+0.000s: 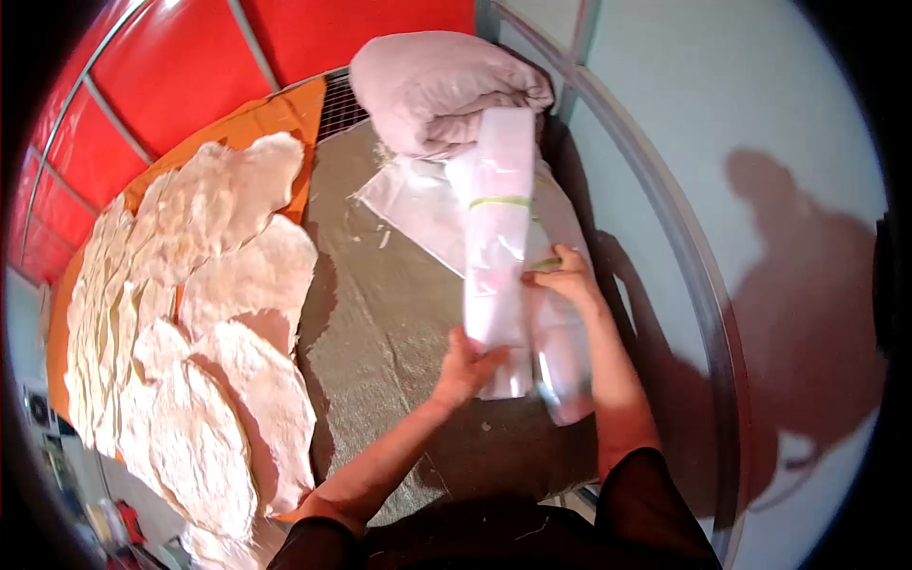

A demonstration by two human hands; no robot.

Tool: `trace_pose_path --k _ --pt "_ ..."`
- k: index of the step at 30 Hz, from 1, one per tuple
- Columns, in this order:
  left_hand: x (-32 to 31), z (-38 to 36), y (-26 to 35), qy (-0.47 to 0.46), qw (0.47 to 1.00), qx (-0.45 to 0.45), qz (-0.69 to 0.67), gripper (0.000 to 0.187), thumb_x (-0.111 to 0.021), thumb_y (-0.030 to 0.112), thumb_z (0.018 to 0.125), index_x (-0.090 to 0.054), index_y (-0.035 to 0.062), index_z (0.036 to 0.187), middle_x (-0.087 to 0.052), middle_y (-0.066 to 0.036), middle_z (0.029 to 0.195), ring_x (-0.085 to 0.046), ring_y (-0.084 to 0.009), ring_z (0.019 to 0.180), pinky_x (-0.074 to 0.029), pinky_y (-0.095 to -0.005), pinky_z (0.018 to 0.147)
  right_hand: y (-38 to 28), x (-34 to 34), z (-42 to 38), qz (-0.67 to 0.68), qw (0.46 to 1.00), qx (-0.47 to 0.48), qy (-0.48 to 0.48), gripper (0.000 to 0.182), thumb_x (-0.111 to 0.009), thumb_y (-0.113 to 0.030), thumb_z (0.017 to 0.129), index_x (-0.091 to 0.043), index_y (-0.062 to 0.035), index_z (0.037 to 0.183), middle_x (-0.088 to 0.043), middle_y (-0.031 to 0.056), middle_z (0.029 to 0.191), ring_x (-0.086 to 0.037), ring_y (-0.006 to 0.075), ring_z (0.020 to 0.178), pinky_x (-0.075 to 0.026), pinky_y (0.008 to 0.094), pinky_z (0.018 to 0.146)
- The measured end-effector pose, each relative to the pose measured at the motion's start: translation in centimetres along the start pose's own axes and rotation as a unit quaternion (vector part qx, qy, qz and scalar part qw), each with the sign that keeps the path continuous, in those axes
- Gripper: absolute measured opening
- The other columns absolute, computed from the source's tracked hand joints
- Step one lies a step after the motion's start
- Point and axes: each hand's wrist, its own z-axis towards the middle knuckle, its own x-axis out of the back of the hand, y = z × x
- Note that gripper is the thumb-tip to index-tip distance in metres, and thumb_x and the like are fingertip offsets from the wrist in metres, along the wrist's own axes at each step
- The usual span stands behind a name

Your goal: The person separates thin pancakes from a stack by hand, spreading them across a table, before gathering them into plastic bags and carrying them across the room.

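Note:
A long folded bundle of clear plastic [498, 256], with a green band round its upper part, lies lengthwise on the mat. My left hand [467, 366] rests on its lower left side, thumb across the plastic and apart from the other fingers. To the right is a second plastic bundle [562, 370], blurred at its lower end. My right hand [567, 277] has its fingers closed at the top of this second bundle, by a green band. Under both bundles, a white sheet [418, 204] spreads out towards the back.
Many flat, pale dough-like sheets [218, 285] overlap on an orange cloth [306, 114] at the left. A rolled pink blanket [427, 85] sits at the back. Brown matting [380, 332] covers the middle. A metal-framed wall [665, 180] stands close on the right; red panels [332, 33] line the back.

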Motion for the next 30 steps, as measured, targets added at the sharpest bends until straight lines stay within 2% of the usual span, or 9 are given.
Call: trace_pose_path --k 4,7,12,14,16,21,24,26,30 --pt "0.9 -3.0 7.2 -0.003 0.916 0.066 0.396 0.068 -0.065 0.042 0.071 -0.035 -0.0065 0.109 -0.032 -0.028 0.122 -0.036 -0.0404 0.111 -0.036 -0.0431 0.087 -0.1 -0.4 -0.9 -0.14 0.946 0.19 0.221 0.066 -0.064 -0.03 0.07 -0.039 0.0063 0.119 -0.043 0.0244 0.12 -0.042 0.0342 0.112 -0.034 0.0381 0.092" --pt "3.0 -5.8 4.8 0.105 0.893 -0.084 0.429 0.079 -0.062 0.047 0.072 -0.031 -0.0051 0.121 -0.031 -0.028 0.125 -0.034 -0.0386 0.115 -0.035 -0.0402 0.091 -6.7 -1.8 -4.6 -0.206 0.887 0.342 0.231 0.06 -0.055 -0.03 0.079 -0.032 -0.0052 0.129 -0.031 0.02 0.132 -0.026 0.0391 0.122 -0.022 0.0516 0.097" --pt "12.8 -13.4 6.4 0.133 0.916 -0.199 0.323 0.064 -0.072 0.016 0.067 -0.039 0.0021 0.12 -0.038 -0.021 0.124 -0.037 -0.033 0.116 -0.034 -0.0393 0.095 -4.5 -7.6 -2.7 -0.397 0.839 0.345 0.138 0.06 -0.055 -0.034 0.078 -0.033 -0.0101 0.129 -0.021 0.0167 0.137 -0.015 0.0401 0.127 -0.02 0.0593 0.094" --pt "17.9 -18.7 8.2 0.309 0.858 -0.225 0.343 0.056 -0.07 0.011 0.066 -0.044 0.0015 0.115 -0.042 -0.021 0.119 -0.042 -0.0364 0.111 -0.036 -0.0392 0.091 -6.3 -4.4 -2.0 -0.291 0.883 0.367 0.027 0.052 -0.059 -0.02 0.077 -0.04 -0.0065 0.124 -0.037 0.0206 0.127 -0.033 0.0336 0.12 -0.028 0.0405 0.098" --pt "25.1 -24.3 4.6 0.52 0.695 -0.265 0.421 0.056 -0.07 0.005 0.064 -0.045 0.0003 0.114 -0.049 -0.018 0.112 -0.044 -0.0326 0.108 -0.035 -0.0359 0.092 -6.8 -1.4 -1.9 -0.126 0.949 0.26 0.123 0.039 -0.053 -0.017 0.084 -0.045 0.0006 0.118 -0.047 0.0184 0.12 -0.044 0.0252 0.111 -0.033 0.0339 0.095" --pt "38.7 -41.2 -4.2 0.866 0.464 0.003 0.187 0.058 -0.061 0.034 0.078 -0.04 -0.0047 0.117 -0.044 -0.015 0.115 -0.044 -0.026 0.106 -0.033 -0.0325 0.092 -9.3 0.6 -2.6 0.062 0.974 0.205 0.068 0.026 -0.052 -0.015 0.085 -0.054 0.0027 0.104 -0.059 0.0076 0.093 -0.055 0.0136 0.081 -0.045 0.025 0.075" --pt "46.1 -48.0 -19.5 0.597 0.663 -0.105 -0.439 0.065 -0.067 0.03 0.07 -0.038 0.0001 0.119 -0.045 -0.014 0.112 -0.05 -0.0237 0.094 -0.043 -0.0357 0.077 -16.1 -8.7 -7.3 0.015 0.97 0.239 -0.034 0.025 -0.055 -0.015 0.083 -0.055 0.0026 0.101 -0.059 0.0076 0.088 -0.057 0.0134 0.072 -0.047 0.0244 0.067" --pt "43.3 -45.5 -13.4 0.595 0.605 -0.065 -0.526 0.046 -0.068 0.028 0.069 -0.051 0.0049 0.105 -0.056 -0.005 0.098 -0.056 -0.0199 0.084 -0.05 -0.0361 0.067 -22.2 -17.6 -12.7 0.002 0.951 0.288 -0.113 0.024 -0.056 -0.013 0.082 -0.055 0.0023 0.1 -0.059 0.0076 0.085 -0.057 0.0144 0.069 -0.047 0.0245 0.064" --pt "43.1 -49.4 -14.9 0.466 0.711 -0.076 -0.52 0.036 -0.06 0.012 0.075 -0.048 0.0053 0.109 -0.054 -0.006 0.103 -0.057 -0.0199 0.085 -0.048 -0.0363 0.071 -32.3 -33.4 -24.3 -0.049 0.873 0.346 -0.339 0.025 -0.058 -0.005 0.077 -0.056 0.0051 0.1 -0.06 0.0071 0.086 -0.057 0.0116 0.079 -0.046 0.0227 0.07"
